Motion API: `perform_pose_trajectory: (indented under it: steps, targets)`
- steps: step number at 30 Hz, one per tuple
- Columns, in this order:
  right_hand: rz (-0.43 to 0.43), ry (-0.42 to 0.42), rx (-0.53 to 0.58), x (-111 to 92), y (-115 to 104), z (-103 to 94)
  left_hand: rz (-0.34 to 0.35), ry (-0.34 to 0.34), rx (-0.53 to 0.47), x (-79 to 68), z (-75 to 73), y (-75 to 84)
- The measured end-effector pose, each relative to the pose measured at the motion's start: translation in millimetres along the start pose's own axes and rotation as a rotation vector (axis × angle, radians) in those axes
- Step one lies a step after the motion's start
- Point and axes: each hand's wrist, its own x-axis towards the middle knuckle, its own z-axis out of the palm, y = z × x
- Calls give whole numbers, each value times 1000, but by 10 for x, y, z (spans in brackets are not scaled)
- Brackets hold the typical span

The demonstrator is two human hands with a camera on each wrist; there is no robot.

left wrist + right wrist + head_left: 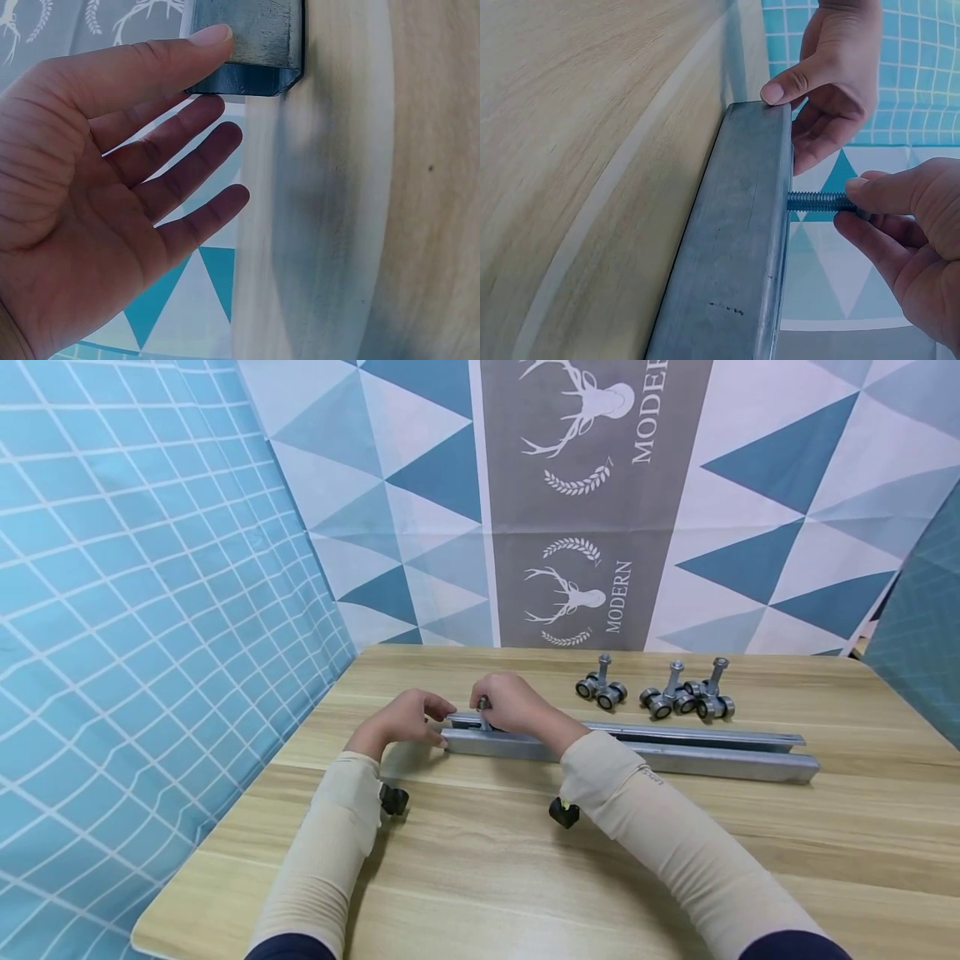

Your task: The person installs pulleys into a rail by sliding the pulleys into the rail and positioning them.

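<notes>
A long galvanized metal channel rail [720, 764] with a slot along its top lies on the table. At its left end, my left hand [405, 720] grips the rail, the thumb on the near face and fingers toward the far side. In the left wrist view, the lower fingers of the left hand [150, 165] spread free below the rail's end [259, 45]. Just inward, my right hand [517, 703] pinches the upright threaded bolt [817, 201] of a trolley roller between thumb and fingers. The bolt rises from the slot; the rail wall hides the part below.
Behind the rail stand three trolley rollers with upright bolts: one alone [602, 685], and a left one [667, 693] close beside a right one [716, 692]. Black wrist-camera pieces [564, 812] sit at the wrists. A patterned curtain [420, 510] hangs behind the wooden table [480, 877].
</notes>
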Motion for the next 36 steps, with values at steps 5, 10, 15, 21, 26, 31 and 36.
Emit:
perform_pose_trajectory:
  steps: [5,10,15,21,26,31,36]
  targets:
    - [7,7,12,27,-13,28,-1,-3,-15,-2,1,-7]
    - [5,14,9,62,-34,61,4,-6,-18,5,5,-36]
    - [12,21,9,76,-55,68,13,-6,-19,13,6,-41]
    - [19,28,19,71,-50,81,19,-4,-13,1,-1,-10]
    - [11,31,46,53,-33,89,30,-9,29,17,21,14]
    - [5,22,47,29,-17,74,102,-12,85,58,63,43]
    - [22,40,50,-27,0,21,141,11,132,91,85,110]
